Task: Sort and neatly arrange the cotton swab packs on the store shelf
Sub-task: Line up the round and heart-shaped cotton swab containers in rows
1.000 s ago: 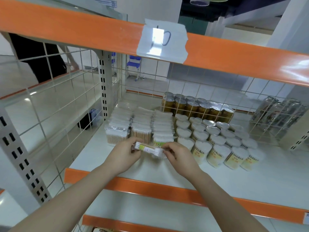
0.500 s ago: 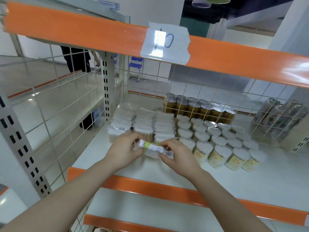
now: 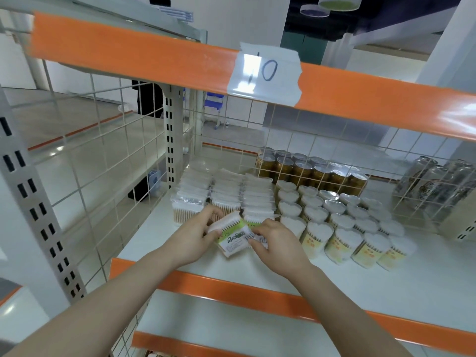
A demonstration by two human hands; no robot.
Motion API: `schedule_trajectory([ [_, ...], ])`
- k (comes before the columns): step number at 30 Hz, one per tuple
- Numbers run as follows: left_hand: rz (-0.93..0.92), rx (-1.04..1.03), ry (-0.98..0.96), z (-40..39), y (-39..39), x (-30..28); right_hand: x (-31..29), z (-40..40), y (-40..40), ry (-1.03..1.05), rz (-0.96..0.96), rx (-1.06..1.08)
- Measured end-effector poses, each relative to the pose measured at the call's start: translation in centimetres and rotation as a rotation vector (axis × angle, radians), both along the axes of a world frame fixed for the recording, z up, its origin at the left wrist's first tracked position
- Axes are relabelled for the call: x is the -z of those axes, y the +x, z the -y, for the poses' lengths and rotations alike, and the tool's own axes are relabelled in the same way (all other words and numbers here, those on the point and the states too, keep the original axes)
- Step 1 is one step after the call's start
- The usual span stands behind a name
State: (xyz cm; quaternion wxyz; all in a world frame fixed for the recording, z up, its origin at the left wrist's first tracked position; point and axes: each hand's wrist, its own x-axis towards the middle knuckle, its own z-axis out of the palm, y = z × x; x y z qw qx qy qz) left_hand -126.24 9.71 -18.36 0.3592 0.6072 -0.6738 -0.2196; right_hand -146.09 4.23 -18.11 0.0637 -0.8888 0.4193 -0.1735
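A flat cotton swab pack (image 3: 233,237) with a green and white label is tilted label-up just above the white shelf (image 3: 360,279). My left hand (image 3: 192,239) grips its left end, thumb on top. My right hand (image 3: 277,247) pinches its right end near the barcode. Right behind it stand three rows of flat swab packs (image 3: 224,197), set on edge. To the right stand several heart-shaped swab tubs (image 3: 342,228) with yellow labels, in diagonal rows.
Gold cans (image 3: 309,168) stand behind a wire grid (image 3: 296,150) at the back. Clear jars (image 3: 432,184) sit at the far right. An orange beam (image 3: 180,60) with a taped label (image 3: 265,73) crosses overhead. A person in black (image 3: 148,99) stands beyond the left wire panel.
The pack has turned from edge-on to label-up and come down closer to the shelf, in front of the third row. Both hands kept hold of it. The head camera moved in closer.
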Motion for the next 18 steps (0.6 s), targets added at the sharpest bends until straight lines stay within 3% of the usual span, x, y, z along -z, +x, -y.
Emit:
schedule_trajectory([
  [6,-0.033,-0.105,-0.029,0.5,0.6,0.4,0.5,-0.3,0.3,0.045,-0.02,-0.012],
  [18,0.192,-0.147,0.026,1.8,1.3,1.7,-0.4,1.5,-0.4,-0.063,-0.057,0.095],
])
